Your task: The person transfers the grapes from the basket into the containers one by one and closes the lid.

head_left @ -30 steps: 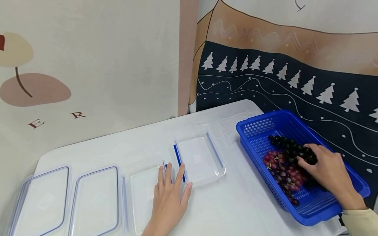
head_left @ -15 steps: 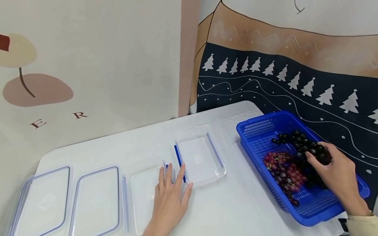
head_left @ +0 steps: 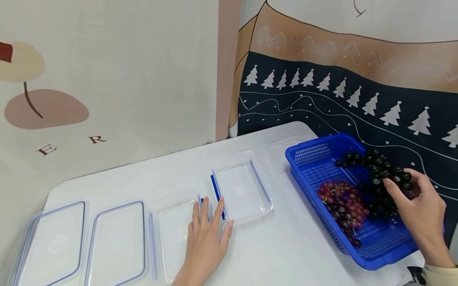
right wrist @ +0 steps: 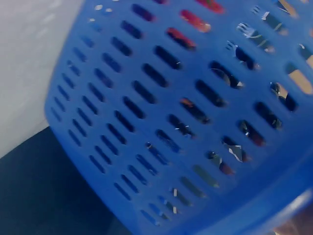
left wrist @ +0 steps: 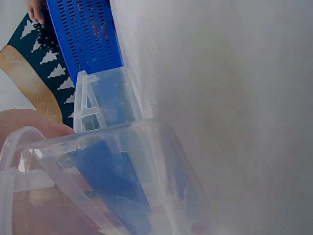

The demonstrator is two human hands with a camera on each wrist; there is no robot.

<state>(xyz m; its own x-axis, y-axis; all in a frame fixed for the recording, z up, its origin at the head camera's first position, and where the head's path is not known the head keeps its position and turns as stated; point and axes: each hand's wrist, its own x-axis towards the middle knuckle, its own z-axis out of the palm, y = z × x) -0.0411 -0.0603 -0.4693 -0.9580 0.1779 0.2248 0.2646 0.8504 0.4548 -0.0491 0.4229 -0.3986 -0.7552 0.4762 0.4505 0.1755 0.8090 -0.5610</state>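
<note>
- Right hand [head_left: 422, 208]: thumb and fingers pinch a bunch of black grapes [head_left: 381, 171] over the right side of the blue basket [head_left: 372, 264].
- Red grapes [head_left: 343, 198]: inside the basket, left of the black bunch.
- Left hand [head_left: 205, 240]: fingers straight and spread, grasping nothing, over the right edge of a clear container [head_left: 172, 234].
- Second container [head_left: 247, 198]: farther right.

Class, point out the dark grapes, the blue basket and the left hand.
Dark grapes [head_left: 384, 174]: head view, middle of the held bunch.
Blue basket [head_left: 372, 263]: head view, rim's near corner.
Left hand [head_left: 205, 240]: head view, back of the hand.
</note>
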